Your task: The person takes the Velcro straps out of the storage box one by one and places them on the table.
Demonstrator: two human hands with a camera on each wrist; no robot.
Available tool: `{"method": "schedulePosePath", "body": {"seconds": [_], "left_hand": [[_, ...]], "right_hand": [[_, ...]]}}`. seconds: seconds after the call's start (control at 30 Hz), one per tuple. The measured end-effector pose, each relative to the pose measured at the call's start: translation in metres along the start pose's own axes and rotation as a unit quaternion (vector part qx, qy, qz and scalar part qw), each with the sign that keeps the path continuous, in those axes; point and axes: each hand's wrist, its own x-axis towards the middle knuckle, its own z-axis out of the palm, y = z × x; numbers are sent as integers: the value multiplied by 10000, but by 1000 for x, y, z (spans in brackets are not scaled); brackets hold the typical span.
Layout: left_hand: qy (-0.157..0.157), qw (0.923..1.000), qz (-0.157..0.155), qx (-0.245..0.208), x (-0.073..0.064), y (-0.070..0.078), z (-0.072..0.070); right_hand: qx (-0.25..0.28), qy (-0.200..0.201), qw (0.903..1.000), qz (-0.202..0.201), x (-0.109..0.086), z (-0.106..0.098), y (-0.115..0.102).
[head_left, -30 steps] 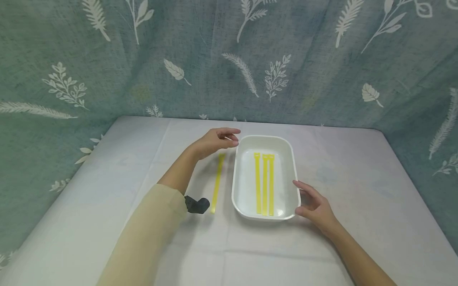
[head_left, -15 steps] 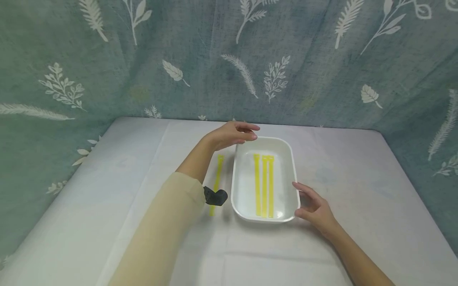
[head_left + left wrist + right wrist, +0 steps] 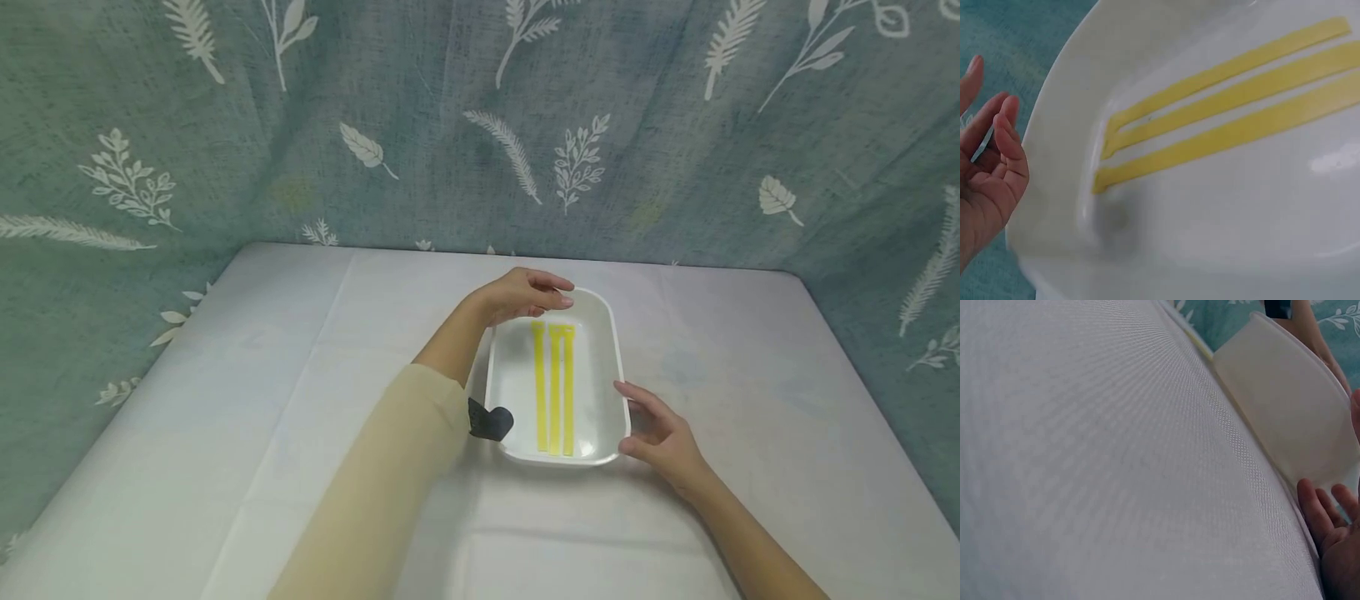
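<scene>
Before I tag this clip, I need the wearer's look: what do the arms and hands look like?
The left sleeve is pale cream, with a small black device, rounded at one end, at its edge. The right forearm shows no sleeve. The left hand and right hand wear no visible gloves or rings.

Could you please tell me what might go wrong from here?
The black wrist camera hangs near the left rim of the white tray and might bump it. Two of the yellow straps have heads close together, so they could snag each other. The right hand, at the tray's side, might shift it.
</scene>
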Motion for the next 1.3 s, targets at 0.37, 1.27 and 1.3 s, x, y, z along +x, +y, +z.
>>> {"method": "schedulePosePath", "body": {"seconds": [0.37, 1.27, 1.3], "left_hand": [[678, 9963, -150, 511, 15, -21, 19], [1728, 9160, -128, 3619, 28, -46, 47], [1724, 9118, -153, 3724, 28, -46, 47]], "right_hand": [[-44, -22, 10000, -19, 0, 1, -2], [48, -42, 10000, -44, -1, -2, 1], [44, -38, 10000, -42, -1, -1, 1]]}}
